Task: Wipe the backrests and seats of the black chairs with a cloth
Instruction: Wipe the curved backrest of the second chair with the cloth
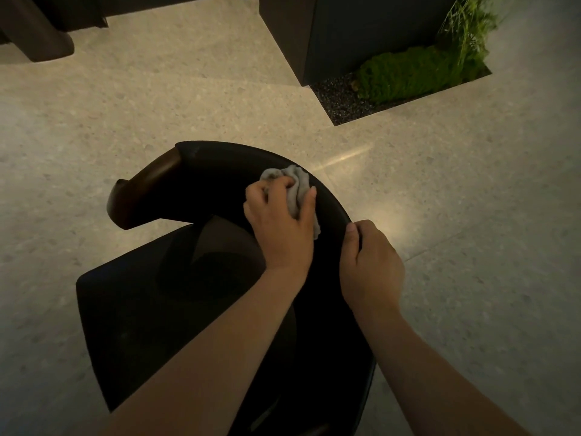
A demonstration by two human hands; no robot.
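A black chair [220, 165] with a curved backrest and a brown wooden arm end [141, 190] stands right below me on the pale floor. Its dark seat [132, 316] lies lower left. My left hand [283, 225] grips a crumpled grey cloth [298, 187] and presses it against the inner face of the backrest. My right hand [371, 262] grips the backrest's top rim to the right of the cloth, fingers curled over the edge. Both forearms cross the lower part of the chair and hide it.
A dark pillar [361, 36] rises at the back right beside a floor planter with gravel and green moss [408, 73]. More dark furniture [41, 33] stands at the far left. Speckled stone floor [94, 114] surrounds the chair.
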